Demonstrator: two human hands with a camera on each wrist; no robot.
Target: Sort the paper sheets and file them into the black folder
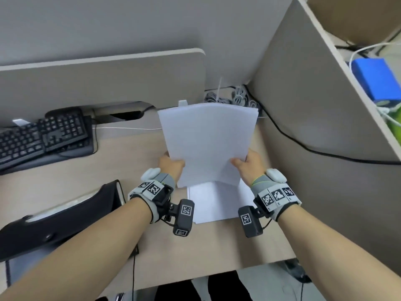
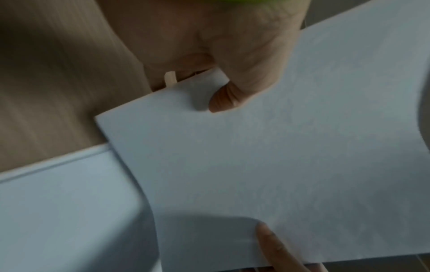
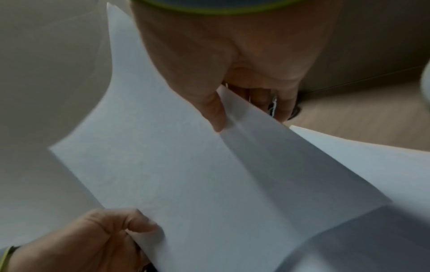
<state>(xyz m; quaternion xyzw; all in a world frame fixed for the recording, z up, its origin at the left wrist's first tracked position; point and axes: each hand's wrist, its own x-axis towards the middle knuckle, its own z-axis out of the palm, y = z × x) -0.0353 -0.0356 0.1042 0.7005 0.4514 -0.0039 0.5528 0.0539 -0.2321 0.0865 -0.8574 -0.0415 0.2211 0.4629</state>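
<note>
A stack of white paper sheets (image 1: 208,140) is held up above the desk, tilted away from me. My left hand (image 1: 171,165) pinches its lower left edge, thumb on top (image 2: 223,99). My right hand (image 1: 246,162) pinches the lower right edge, thumb on the sheet (image 3: 216,114). The same stack fills the left wrist view (image 2: 279,156) and the right wrist view (image 3: 197,174). More white sheets (image 1: 214,203) lie flat on the desk below. The black folder (image 1: 63,216) lies at my left, with white paper showing inside its opening.
A black keyboard (image 1: 43,135) sits at the back left. Coiled cables (image 1: 234,98) lie behind the papers, and a black cable (image 1: 303,146) runs right. A tall partition (image 1: 303,83) stands on the right. The desk's front edge (image 1: 195,276) is near me.
</note>
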